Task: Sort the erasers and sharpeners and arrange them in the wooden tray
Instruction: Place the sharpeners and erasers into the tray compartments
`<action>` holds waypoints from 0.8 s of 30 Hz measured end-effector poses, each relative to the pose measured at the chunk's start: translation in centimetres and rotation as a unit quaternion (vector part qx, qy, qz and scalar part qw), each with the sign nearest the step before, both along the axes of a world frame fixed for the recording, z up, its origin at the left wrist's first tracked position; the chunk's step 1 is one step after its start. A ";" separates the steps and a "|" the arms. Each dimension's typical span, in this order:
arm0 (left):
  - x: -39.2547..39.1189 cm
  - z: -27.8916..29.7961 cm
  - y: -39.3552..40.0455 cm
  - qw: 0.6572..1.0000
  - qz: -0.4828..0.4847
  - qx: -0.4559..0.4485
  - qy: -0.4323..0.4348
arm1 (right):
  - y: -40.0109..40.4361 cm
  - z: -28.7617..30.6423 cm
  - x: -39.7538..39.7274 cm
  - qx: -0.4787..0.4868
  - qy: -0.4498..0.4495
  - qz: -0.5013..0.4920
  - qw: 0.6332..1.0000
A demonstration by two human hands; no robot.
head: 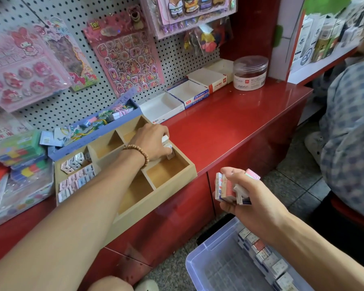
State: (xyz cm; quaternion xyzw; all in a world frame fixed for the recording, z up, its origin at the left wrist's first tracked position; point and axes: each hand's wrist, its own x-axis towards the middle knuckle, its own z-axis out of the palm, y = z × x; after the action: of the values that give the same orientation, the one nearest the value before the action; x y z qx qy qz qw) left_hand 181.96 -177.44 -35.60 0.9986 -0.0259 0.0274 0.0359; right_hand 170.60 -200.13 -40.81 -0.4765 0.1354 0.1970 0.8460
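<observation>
Erasers: a small white one (166, 141) is pinched by the left hand over the right far compartment of the wooden tray; a mixed bundle (232, 189) is held in the right hand; more are packed in rows (77, 172) in the tray's left compartments.
Wooden tray: (172, 183) is set on the red desk (229, 120), its near edge overhanging the desk's front; several compartments are seen bare.
Left hand: (151, 141) is reached into the tray, fingers curled around the small eraser; a beaded bracelet (138, 153) is worn at the wrist.
Right hand: (248, 198) is held near the desk's front edge, above a clear plastic bin (210, 267); fingers are closed round the bundle.
Plastic bin: is placed on the floor, near right; a row of boxed erasers (267, 259) is lined along its right side.
Far side: open cardboard boxes (187, 92) and a lidded clear jar (250, 72) are ranged along the pegboard (177, 51), where sticker sheets (126, 59) are hung.
</observation>
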 end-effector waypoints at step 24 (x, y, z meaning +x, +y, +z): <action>-1.4 -1.7 0.9 0.996 -0.027 -0.069 -0.056 | 1.3 0.2 -0.2 0.005 -0.006 0.016 1.000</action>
State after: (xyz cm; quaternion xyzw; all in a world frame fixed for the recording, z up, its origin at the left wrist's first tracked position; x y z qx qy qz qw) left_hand 180.57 -176.50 -37.29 0.9897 -0.0526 0.0839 0.1037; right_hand 170.37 -198.80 -40.60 -0.4760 0.1216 0.2084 0.8457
